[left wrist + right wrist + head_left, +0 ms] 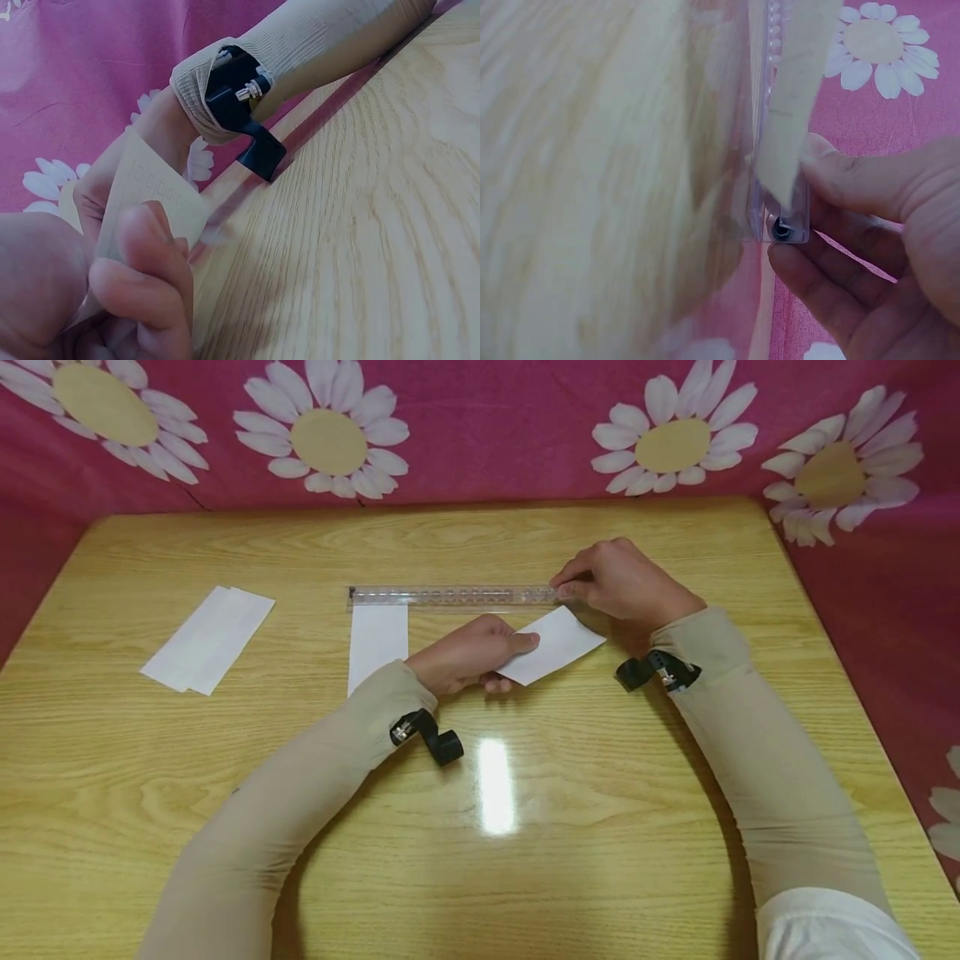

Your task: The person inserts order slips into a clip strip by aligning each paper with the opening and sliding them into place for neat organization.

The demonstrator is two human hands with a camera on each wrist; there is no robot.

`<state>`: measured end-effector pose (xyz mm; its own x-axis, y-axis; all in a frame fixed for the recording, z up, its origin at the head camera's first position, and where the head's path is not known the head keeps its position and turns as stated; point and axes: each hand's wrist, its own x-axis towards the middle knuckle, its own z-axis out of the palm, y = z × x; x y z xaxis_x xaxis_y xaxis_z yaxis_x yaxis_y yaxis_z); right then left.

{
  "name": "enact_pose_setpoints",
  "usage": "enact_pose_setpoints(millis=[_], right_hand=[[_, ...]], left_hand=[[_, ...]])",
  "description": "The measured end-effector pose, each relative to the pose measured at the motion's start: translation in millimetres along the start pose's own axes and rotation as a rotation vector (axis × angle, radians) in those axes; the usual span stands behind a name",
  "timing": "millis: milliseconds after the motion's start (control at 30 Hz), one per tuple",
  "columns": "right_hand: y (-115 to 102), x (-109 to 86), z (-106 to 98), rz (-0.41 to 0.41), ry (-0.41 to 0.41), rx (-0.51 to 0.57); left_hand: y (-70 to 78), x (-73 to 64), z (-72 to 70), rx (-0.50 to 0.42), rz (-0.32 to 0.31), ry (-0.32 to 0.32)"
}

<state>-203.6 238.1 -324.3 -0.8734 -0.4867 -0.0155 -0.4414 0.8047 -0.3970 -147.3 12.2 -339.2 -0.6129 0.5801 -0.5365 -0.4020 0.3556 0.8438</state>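
A long clear plastic strip [450, 597] with a row of small clear rounded shapes along it lies across the middle of the table. My right hand [626, 581] pinches its right end; the right wrist view shows a dark round piece inside that end [801, 225]. My left hand [476, 652] holds a white paper slip [562, 645] between thumb and fingers, just in front of the strip. Faint printed marks show on this slip [161, 187] in the left wrist view. A second white slip [377, 639] lies by the strip's left end, partly hidden by my left arm.
Two overlapping white slips [210, 639] lie on the left of the wooden table [525, 877]. A pink cloth [487, 435] with large daisies hangs behind the table's back edge and along its right side. Both sleeved wrists carry black straps with loose ends.
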Motion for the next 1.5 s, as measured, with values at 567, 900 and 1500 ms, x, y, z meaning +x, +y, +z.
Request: enact_pose_setpoints(millis=[567, 900, 1500], right_hand=[[-1.7, 2.1, -2.0, -0.002, -0.007, 0.000], [-2.5, 0.0, -3.0, 0.025, -0.021, -0.001], [-4.2, -1.3, -3.1, 0.045, -0.041, 0.002]], left_hand=[[4.7, 9.4, 6.1, -0.080, -0.035, 0.051], [6.7, 13.4, 18.2, -0.198, -0.015, 0.108], [4.8, 16.0, 33.5, -0.284, 0.030, 0.175]])
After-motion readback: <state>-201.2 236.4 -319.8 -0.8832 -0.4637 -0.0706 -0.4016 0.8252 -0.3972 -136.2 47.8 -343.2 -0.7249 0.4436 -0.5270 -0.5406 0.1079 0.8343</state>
